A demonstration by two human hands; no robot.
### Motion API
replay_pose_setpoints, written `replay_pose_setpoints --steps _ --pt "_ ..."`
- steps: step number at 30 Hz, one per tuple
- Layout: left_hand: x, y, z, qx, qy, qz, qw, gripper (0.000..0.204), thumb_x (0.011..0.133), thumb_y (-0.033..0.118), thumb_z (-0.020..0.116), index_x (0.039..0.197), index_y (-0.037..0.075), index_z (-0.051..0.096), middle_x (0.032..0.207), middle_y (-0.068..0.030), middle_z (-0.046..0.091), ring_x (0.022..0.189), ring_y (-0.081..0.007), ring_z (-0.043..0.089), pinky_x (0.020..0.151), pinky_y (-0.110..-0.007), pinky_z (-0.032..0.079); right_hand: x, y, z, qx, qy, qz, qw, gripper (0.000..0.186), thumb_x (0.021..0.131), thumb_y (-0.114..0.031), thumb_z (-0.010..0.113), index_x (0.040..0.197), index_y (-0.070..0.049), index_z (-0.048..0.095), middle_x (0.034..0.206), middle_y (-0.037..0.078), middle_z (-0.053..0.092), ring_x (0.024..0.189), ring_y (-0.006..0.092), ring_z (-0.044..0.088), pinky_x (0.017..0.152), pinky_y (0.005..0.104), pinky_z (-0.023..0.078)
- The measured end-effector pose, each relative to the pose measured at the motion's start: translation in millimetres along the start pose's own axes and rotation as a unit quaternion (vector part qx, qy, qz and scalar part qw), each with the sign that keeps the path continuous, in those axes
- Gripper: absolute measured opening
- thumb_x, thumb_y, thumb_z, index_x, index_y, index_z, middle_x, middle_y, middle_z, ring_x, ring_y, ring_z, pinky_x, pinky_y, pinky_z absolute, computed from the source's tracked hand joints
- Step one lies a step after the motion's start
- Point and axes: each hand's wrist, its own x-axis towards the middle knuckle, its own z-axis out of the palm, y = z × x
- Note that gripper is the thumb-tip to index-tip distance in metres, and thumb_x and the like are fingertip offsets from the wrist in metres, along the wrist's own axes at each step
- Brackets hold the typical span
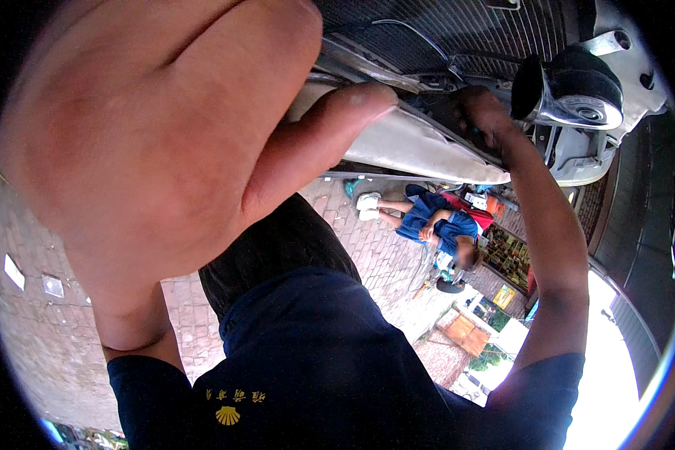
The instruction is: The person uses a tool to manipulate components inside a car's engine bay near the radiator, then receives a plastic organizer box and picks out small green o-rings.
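Very close to the camera, my left hand point(150, 142) fills the upper left with its thumb stretched to the right. The other fingertips are out of sight, so what they do cannot be made out. To the right, my right hand point(486, 116) reaches into the front of a vehicle, behind a pale panel point(420, 146). Its fingers are bent around something dark that I cannot make out; a small teal spot shows beside them. Just right of it sits a round black part with a shiny metal face point(589, 111). A finned dark grille or radiator point(465, 30) lies beyond.
A person in blue point(435, 221) sits beyond the pale panel, hands together. Brick paving point(375, 259) spreads below, with white scraps point(13, 272) at the far left. Shelves of goods point(506, 255) stand behind the person. A curved grey vehicle part point(626, 45) rises at the upper right.
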Motion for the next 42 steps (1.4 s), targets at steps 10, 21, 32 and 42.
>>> replay_pose_setpoints --steps 10,21,32,42 --pt "0.6 0.7 6.9 -0.039 0.035 -0.006 0.999 0.037 0.073 0.034 0.088 0.088 0.003 0.073 0.085 -0.0142 0.072 0.08 -0.0288 0.071 0.07 -0.035 0.055 38.8 36.3 11.1 -0.06 0.05 0.091 0.993 0.029 0.099 -0.017 0.045 0.093 0.002 0.066 0.073 0.012 0.061 0.06 0.0193 0.053 0.061 0.0397 0.042" --pt "4.0 -3.9 5.1 -0.052 0.018 -0.012 0.998 0.039 0.069 0.032 0.089 0.087 0.002 0.072 0.084 -0.0148 0.071 0.078 -0.0301 0.07 0.07 -0.036 0.056 35.7 46.4 13.6 0.018 -0.026 0.051 0.998 0.027 0.1 -0.017 0.047 0.082 -0.003 0.062 0.069 0.008 0.057 0.056 0.0181 0.049 0.056 0.0345 0.039" --pt "3.7 -3.0 5.5 -0.046 0.009 -0.021 0.999 0.039 0.069 0.032 0.089 0.087 0.002 0.072 0.085 -0.0149 0.072 0.08 -0.0306 0.07 0.073 -0.038 0.056 60.7 73.5 24.5 0.022 0.002 -0.009 1.0 0.024 0.098 -0.013 0.049 0.084 -0.002 0.065 0.072 0.01 0.06 0.062 0.017 0.052 0.057 0.0358 0.04" --pt "5.1 -3.7 0.0 -0.056 0.005 -0.024 0.998 0.04 0.069 0.032 0.09 0.088 0.002 0.073 0.085 -0.0151 0.072 0.081 -0.0312 0.071 0.075 -0.04 0.057 65.8 73.8 -10.8 -0.131 -0.009 -0.028 0.991 0.023 0.094 -0.017 0.052 0.085 -0.002 0.067 0.073 0.011 0.062 0.064 0.0217 0.056 0.058 0.0394 0.042"
